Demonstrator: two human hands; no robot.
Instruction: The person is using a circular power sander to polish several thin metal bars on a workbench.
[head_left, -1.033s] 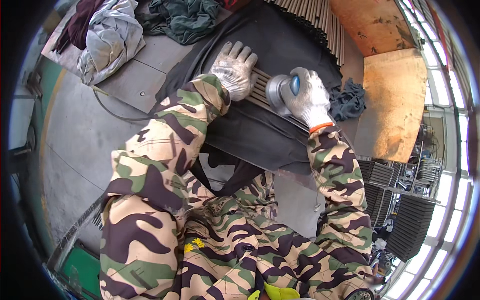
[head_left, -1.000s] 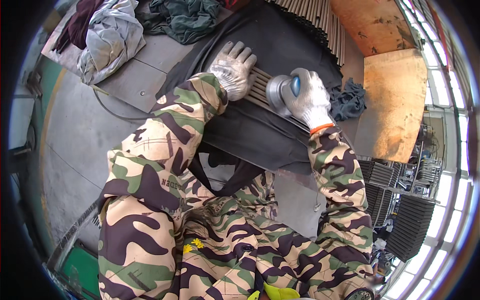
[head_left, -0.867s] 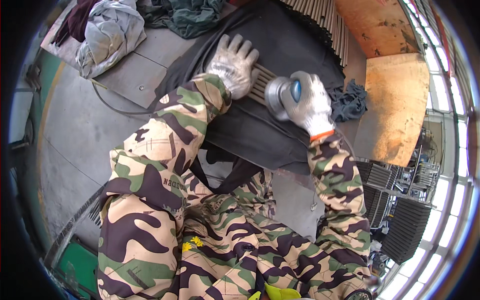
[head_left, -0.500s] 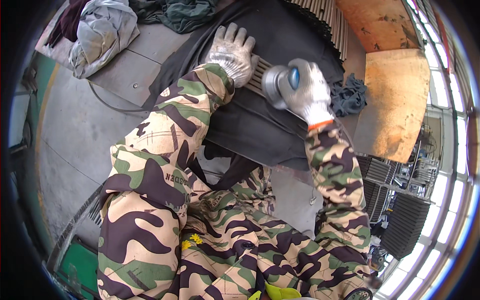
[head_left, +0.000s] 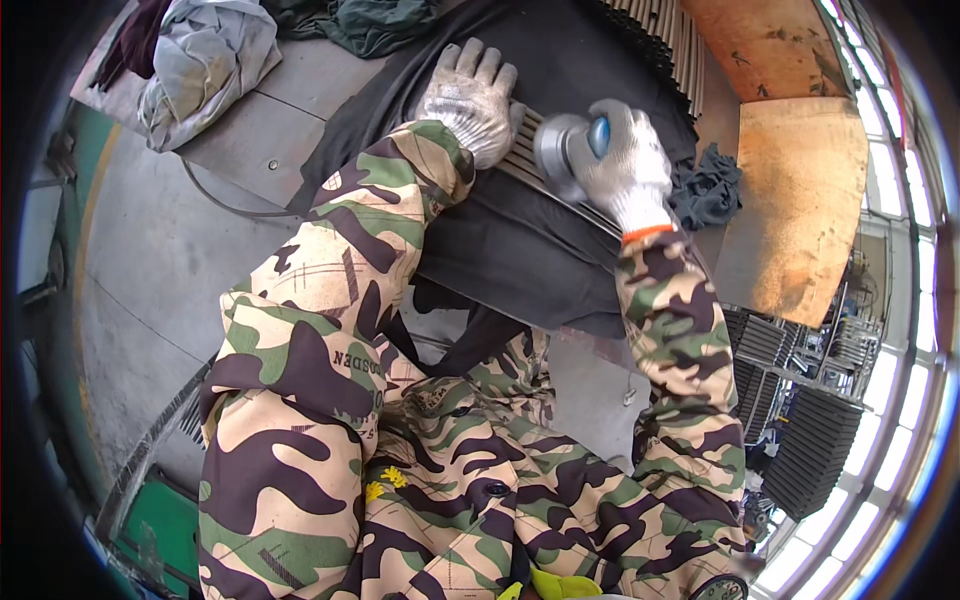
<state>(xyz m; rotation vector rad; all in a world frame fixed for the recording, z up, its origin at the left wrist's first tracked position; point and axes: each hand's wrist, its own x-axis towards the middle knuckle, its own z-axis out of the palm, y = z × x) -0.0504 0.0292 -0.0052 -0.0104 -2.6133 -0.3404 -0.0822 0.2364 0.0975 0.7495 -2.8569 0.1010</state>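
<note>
Plainly, the right hand (head_left: 630, 165) grips a round tool (head_left: 560, 158) over slender bars (head_left: 523, 162).

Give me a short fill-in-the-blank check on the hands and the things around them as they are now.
1. The right hand grips a grey palm sander with a ____ part showing on top.
2. A row of metal tubes lies on draped ____ fabric.
3. The left hand comes out of a sleeve with a ____ pattern.
4. The right glove's cuff ends in an ____ band.

Missing words: blue; black; camouflage; orange.
</note>
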